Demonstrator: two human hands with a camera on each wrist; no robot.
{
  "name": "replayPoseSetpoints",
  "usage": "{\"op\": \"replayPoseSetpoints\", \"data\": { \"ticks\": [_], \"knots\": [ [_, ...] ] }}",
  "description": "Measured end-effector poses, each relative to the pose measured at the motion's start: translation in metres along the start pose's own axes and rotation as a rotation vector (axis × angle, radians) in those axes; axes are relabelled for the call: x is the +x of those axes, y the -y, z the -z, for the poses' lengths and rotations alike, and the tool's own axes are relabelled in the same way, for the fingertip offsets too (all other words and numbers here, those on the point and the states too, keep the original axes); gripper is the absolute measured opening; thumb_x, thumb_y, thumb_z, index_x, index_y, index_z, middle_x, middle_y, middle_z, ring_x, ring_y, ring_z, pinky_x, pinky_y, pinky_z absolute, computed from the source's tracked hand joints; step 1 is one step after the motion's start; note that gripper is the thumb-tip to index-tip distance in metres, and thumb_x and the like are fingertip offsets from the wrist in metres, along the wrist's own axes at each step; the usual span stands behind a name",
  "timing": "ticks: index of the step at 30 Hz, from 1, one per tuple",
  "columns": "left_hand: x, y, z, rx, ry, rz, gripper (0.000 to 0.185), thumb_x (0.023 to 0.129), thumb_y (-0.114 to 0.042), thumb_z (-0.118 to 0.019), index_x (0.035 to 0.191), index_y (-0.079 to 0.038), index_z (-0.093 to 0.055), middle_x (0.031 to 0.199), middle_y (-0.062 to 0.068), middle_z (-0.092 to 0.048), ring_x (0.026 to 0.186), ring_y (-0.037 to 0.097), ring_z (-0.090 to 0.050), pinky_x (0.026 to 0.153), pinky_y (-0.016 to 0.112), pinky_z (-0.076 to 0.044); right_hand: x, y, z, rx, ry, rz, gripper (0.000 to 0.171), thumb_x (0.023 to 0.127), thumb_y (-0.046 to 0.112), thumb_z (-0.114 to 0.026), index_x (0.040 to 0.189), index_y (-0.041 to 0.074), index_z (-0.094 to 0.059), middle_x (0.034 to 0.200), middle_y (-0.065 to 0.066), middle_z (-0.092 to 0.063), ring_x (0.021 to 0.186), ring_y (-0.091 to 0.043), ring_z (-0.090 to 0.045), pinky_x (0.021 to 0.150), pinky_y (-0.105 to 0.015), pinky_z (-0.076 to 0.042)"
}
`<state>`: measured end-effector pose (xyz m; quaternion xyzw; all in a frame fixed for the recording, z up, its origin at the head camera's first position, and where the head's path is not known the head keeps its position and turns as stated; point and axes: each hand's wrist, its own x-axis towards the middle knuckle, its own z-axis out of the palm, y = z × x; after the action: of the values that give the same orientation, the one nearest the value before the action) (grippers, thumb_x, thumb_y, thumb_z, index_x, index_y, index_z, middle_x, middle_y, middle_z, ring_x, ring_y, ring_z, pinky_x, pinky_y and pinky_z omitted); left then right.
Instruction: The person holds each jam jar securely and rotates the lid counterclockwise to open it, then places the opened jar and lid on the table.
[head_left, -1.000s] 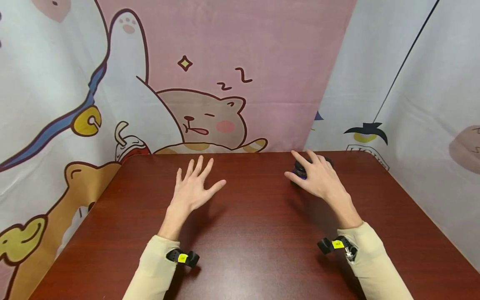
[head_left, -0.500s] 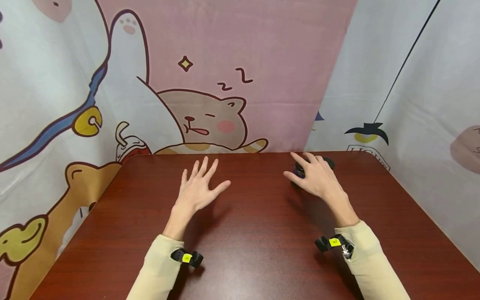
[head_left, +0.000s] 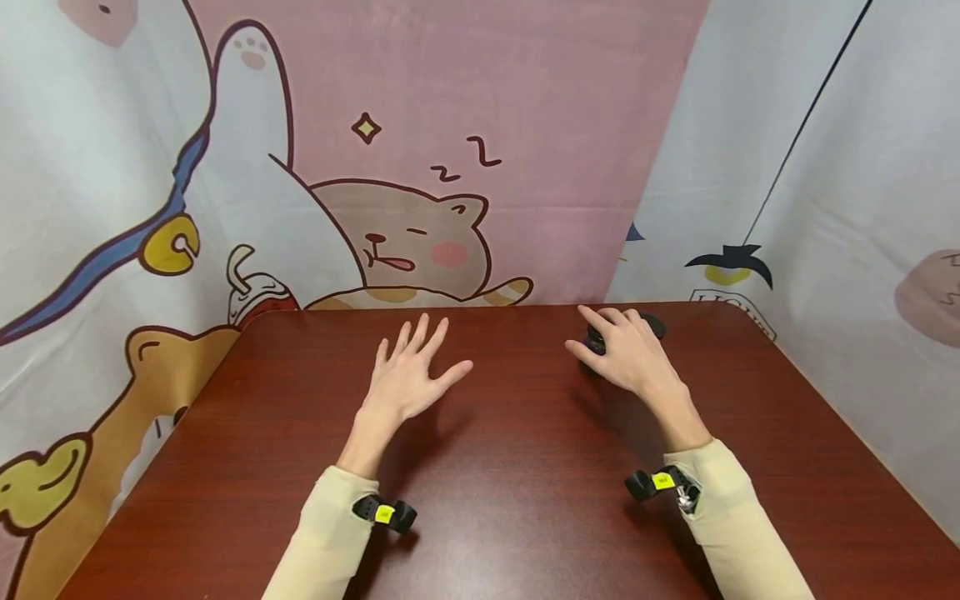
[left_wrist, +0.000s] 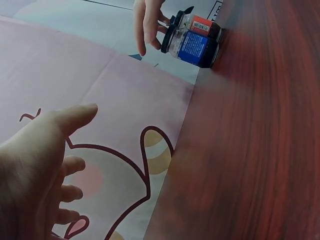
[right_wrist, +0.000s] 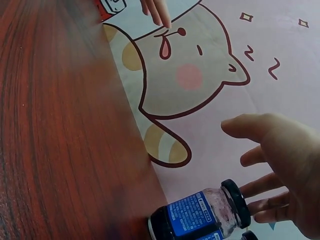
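Now right hand [head_left: 628,357] hovers over jar [right_wrist: 202,216] at far edge of table [head_left: 510,467], fingers spread, not gripping. Left hand [head_left: 411,375] splayed flat, holding nothing, well apart.

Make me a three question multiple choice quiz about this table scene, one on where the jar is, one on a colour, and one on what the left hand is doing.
1. Where does the glass jar stand?
A. at the table's near edge
B. at the far edge of the table, by the right hand
C. beside the left hand

2. What colour is the jar's label?
A. blue
B. green
C. yellow

3. How is the left hand?
A. gripping the jar
C. clenched in a fist
B. spread open, holding nothing

Answers: 1 B, the head view shows the jar under the right hand at the backdrop. 2 A, both wrist views show blue. 3 B, its fingers are splayed apart.
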<state>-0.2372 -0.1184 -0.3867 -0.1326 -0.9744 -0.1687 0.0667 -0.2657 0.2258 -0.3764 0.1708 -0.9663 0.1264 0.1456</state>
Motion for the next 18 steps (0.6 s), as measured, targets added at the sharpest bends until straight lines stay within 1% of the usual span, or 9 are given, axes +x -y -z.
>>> {"op": "replayPoseSetpoints", "data": {
  "ticks": [7, 11, 15, 18],
  "knots": [
    [0.001, -0.005, -0.003, -0.024, 0.021, -0.004, 0.087, 0.092, -0.080, -0.036, 0.162, -0.031, -0.017, 0.168, 0.005, -0.013, 0.154, 0.031, -0.011, 0.119, 0.060, -0.010, 0.005, 0.001, -0.004, -0.006, -0.014, 0.023, 0.071, 0.097, 0.054, -0.059, 0.148, 0.005, -0.050, 0.137, -0.027, -0.054, 0.114, -0.048, -0.050, 0.098, -0.058, -0.040],
    [0.003, -0.009, -0.003, -0.035, 0.029, -0.003, 0.087, 0.092, -0.080, -0.036, 0.162, -0.032, -0.017, 0.168, 0.004, -0.012, 0.154, 0.031, -0.012, 0.119, 0.059, -0.009, 0.007, 0.001, -0.004, -0.008, -0.001, 0.001, 0.071, 0.097, 0.053, -0.059, 0.148, 0.004, -0.049, 0.137, -0.028, -0.053, 0.117, -0.049, -0.048, 0.099, -0.059, -0.040],
    [0.005, -0.011, -0.004, -0.045, 0.046, 0.000, 0.088, 0.091, -0.081, -0.035, 0.162, -0.033, -0.015, 0.168, 0.004, -0.011, 0.154, 0.032, -0.012, 0.119, 0.058, -0.010, 0.007, 0.002, -0.004, -0.008, 0.011, -0.029, 0.067, 0.097, 0.047, -0.062, 0.146, 0.002, -0.051, 0.137, -0.030, -0.051, 0.122, -0.049, -0.046, 0.101, -0.061, -0.039],
    [0.006, -0.013, -0.005, -0.054, 0.052, 0.000, 0.088, 0.091, -0.081, -0.035, 0.162, -0.033, -0.015, 0.168, 0.004, -0.011, 0.153, 0.032, -0.012, 0.119, 0.058, -0.010, 0.008, 0.002, -0.004, -0.006, 0.015, -0.050, 0.063, 0.097, 0.042, -0.064, 0.144, 0.001, -0.053, 0.136, -0.031, -0.051, 0.122, -0.049, -0.044, 0.101, -0.061, -0.040]
  ]
}}
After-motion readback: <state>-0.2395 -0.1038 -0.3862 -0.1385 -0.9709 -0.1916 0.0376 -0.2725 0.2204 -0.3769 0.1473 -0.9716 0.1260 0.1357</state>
